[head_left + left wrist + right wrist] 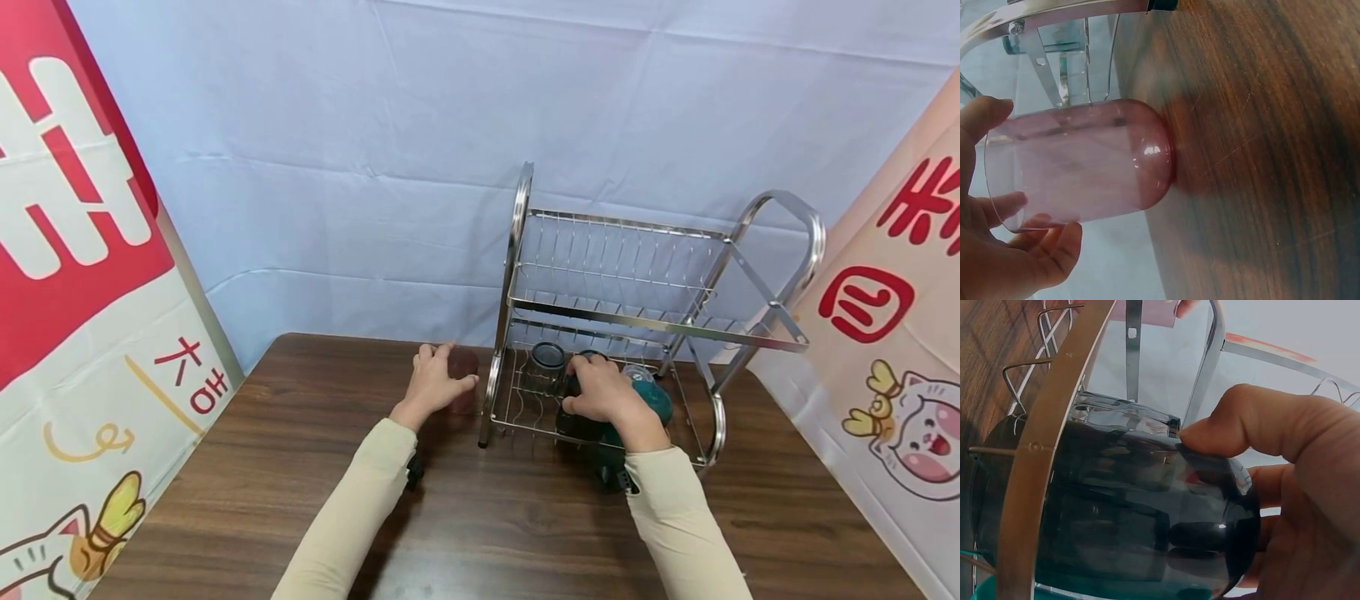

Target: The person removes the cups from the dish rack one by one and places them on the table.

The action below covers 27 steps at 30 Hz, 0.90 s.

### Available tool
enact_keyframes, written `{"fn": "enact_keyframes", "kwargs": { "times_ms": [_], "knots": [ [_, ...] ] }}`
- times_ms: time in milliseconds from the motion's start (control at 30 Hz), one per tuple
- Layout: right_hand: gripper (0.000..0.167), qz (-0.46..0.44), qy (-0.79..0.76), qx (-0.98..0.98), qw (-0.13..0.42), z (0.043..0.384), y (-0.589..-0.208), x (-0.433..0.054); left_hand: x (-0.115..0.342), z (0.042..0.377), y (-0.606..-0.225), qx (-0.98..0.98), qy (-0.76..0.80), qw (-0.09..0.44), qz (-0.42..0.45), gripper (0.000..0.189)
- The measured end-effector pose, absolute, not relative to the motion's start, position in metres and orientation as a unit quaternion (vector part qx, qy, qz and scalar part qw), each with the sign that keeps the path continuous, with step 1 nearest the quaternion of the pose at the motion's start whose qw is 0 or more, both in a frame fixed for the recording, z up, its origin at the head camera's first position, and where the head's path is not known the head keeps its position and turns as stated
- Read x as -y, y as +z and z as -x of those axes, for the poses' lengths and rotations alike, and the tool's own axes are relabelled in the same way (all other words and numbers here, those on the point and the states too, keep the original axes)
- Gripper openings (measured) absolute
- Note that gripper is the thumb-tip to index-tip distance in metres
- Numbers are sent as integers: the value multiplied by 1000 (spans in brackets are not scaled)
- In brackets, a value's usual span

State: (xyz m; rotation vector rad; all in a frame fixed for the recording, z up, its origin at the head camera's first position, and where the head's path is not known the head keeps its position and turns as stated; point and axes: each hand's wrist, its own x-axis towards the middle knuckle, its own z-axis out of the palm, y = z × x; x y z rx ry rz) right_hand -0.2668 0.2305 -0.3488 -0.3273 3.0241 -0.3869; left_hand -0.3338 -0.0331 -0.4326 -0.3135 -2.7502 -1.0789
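Note:
A pink see-through glass stands upright on the wooden table, just left of the rack. Around its rim my left hand has the thumb on one side and curled fingers on the other. My right hand grips the rounded base of a dark tinted glass, which sits upside down in the lower tier of a metal dish rack. The rack's front bar crosses that glass in the right wrist view. Beside it in the same tier are a dark-rimmed glass and a teal glass.
A clear glass stands further back in the lower tier. Wire dividers line the upper tier. A pale cloth hangs behind the table, with printed banners at the sides.

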Motion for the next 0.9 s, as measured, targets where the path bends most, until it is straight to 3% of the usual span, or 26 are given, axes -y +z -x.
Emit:
{"fn": "enact_keyframes", "kwargs": {
  "times_ms": [233,500,900],
  "knots": [
    [43,135,-136,-981,35,266,-343,-234,35,326,-421,938,-319,74,113,82],
    [43,154,-142,-978,11,265,-336,-236,41,318,-409,943,-296,79,132,73],
    [43,151,-137,-978,-53,244,-321,-226,49,286,-408,938,-278,134,156,57]
  ]
}}
